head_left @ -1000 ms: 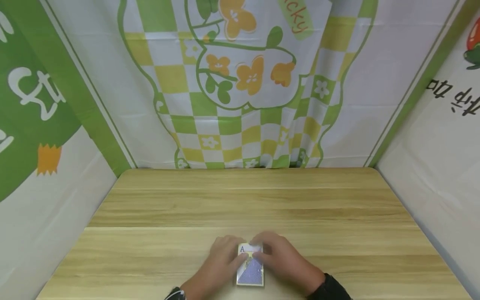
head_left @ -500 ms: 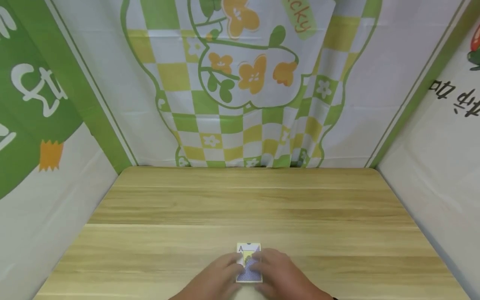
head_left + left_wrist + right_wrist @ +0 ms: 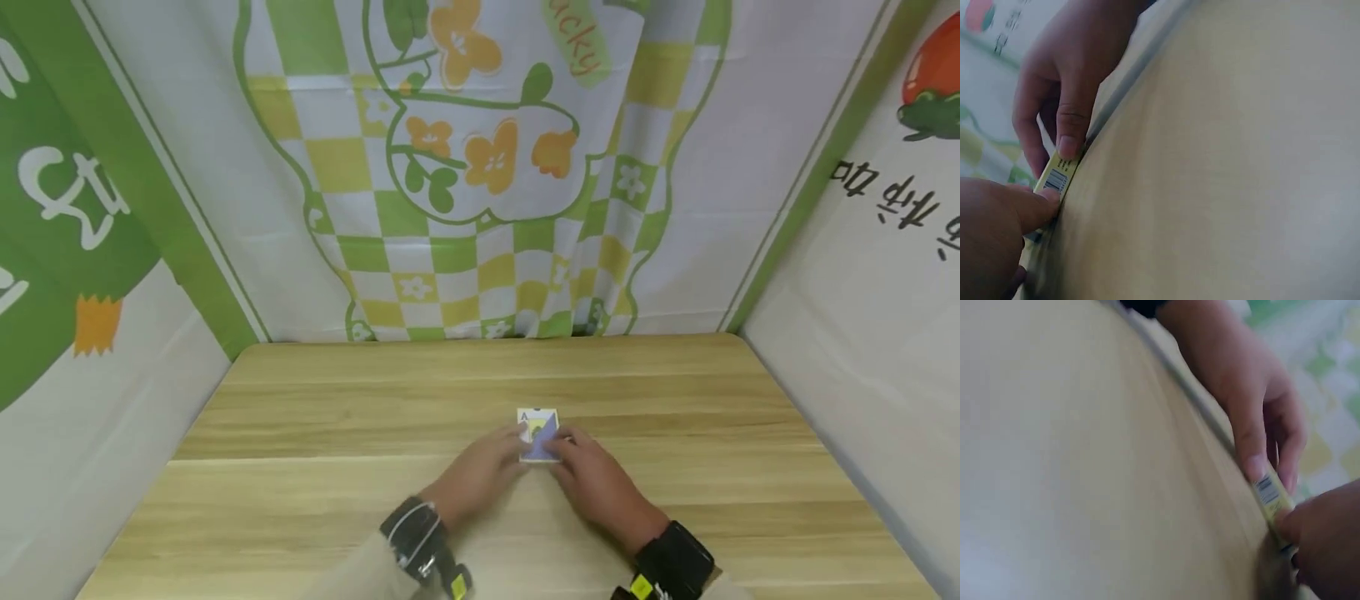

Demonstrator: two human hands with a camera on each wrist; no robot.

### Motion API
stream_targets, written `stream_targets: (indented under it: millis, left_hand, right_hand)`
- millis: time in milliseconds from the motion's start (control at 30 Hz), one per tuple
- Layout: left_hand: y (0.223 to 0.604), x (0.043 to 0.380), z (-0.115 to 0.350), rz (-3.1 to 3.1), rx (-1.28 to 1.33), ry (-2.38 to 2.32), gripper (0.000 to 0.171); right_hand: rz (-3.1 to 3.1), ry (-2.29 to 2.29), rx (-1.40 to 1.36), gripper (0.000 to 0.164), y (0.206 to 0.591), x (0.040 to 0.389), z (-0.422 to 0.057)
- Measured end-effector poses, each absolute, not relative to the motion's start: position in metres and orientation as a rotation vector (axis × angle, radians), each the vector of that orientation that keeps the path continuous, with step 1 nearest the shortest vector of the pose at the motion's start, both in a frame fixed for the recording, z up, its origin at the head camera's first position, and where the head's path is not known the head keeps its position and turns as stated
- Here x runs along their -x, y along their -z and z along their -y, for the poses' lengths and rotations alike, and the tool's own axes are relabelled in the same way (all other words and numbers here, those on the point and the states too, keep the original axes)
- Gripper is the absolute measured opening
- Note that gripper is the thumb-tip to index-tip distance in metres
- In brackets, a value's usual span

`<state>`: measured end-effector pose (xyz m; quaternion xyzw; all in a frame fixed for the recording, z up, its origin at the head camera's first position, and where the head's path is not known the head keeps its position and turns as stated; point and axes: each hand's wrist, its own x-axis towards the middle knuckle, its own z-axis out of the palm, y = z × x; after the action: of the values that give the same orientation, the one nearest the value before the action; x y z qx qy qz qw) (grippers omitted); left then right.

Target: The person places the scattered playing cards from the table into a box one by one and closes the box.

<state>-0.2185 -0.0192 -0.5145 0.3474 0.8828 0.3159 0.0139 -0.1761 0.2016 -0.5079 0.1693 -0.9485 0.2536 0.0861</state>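
Note:
A boxed deck of playing cards, blue and white with a letter A in one corner, lies face up between the two hands in the head view. My left hand pinches its left side, and my right hand pinches its right side. In the left wrist view, the yellow end of the deck shows a barcode, with a thumb near each corner. The right wrist view shows the same barcode end of the deck. Whether the box touches the table or hovers slightly is hard to tell.
The wooden table extends around the hands. Behind it hangs a green and yellow checkered curtain. Printed cloth walls stand at the left and right. A dark strap with a small device sits on each wrist.
Both hands have moved forward and slightly right, carrying the card deck farther from the table's near side. Earlier the fingers were shifting along its edges; now they grip both sides.

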Motion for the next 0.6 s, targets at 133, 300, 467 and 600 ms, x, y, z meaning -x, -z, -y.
stream_targets:
  millis: [133, 300, 467, 600]
  left_hand:
    - [0.529, 0.265, -0.007, -2.744, -0.986, -1.099, 0.029]
    - [0.531, 0.295, -0.023, -2.799, -0.958, -1.139, 0.027]
    - [0.529, 0.309, -0.022, -2.816, -0.930, -1.133, 0.029]
    - [0.526, 0.316, -0.011, -2.830, -0.998, -1.106, 0.033]
  right_hand:
    - [2.788, -0.787, -0.425, 0.031, 0.516, 0.218, -0.218]
    - [2.711, -0.812, -0.474, 0.030, 0.521, 0.254, -0.226]
    - [2.709, -0.780, -0.508, 0.030, 0.517, 0.268, -0.221]
    - [2.713, -0.752, -0.487, 0.030, 0.505, 0.262, -0.213]
